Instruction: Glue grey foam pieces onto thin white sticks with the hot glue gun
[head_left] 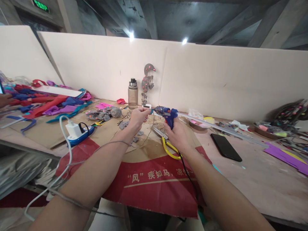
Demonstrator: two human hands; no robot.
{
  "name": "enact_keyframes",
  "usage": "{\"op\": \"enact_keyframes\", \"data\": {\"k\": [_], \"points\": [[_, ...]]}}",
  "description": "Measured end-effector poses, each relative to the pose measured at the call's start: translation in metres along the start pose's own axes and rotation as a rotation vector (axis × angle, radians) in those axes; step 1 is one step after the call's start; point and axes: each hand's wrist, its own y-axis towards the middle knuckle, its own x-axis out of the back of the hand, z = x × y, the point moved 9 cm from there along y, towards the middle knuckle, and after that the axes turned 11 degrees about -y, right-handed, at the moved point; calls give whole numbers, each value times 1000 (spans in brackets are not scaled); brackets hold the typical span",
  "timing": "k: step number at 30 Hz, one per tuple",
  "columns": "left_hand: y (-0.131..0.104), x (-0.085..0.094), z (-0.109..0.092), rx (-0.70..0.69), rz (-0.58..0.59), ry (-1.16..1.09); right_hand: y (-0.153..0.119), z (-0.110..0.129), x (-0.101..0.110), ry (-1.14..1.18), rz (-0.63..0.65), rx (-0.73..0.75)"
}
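Observation:
My right hand [176, 133] is wrapped round the handle of a blue glue gun [169, 117], whose nozzle points left and from whose back a long clear glue stick [221, 129] sticks out. Close to the nozzle, my left hand [140, 117] pinches something small at its fingertips, too small to make out. A thin grey yarn [151, 130] hangs below these fingers, and more yarn crosses my left forearm. Yellow-handled scissors [169, 150] lie beneath my right hand. Small grey crocheted pieces [135, 139] rest on the cardboard [154, 154] below my left hand.
Left are a blue power strip [80, 136] with a white charger, grey yarn [116, 112] and coloured cloth strips [51, 107]. A bottle [132, 94] stands behind, near a hanging grey moon ornament [149, 69]. A phone [225, 147] lies right. Part of another person's hand [4, 100] shows far left.

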Motion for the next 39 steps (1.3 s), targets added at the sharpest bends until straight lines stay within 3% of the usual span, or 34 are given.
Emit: {"op": "enact_keyframes", "data": {"k": [8,33,39], "points": [[2,3,-1,-2,-17,-25,0,5,7,-26,17,-16],[5,2,0,-18,15,-42,-1,2,-1,40,23,-23],[3,0,0,-1,13,-19,-1,7,0,68,-13,52]]}}
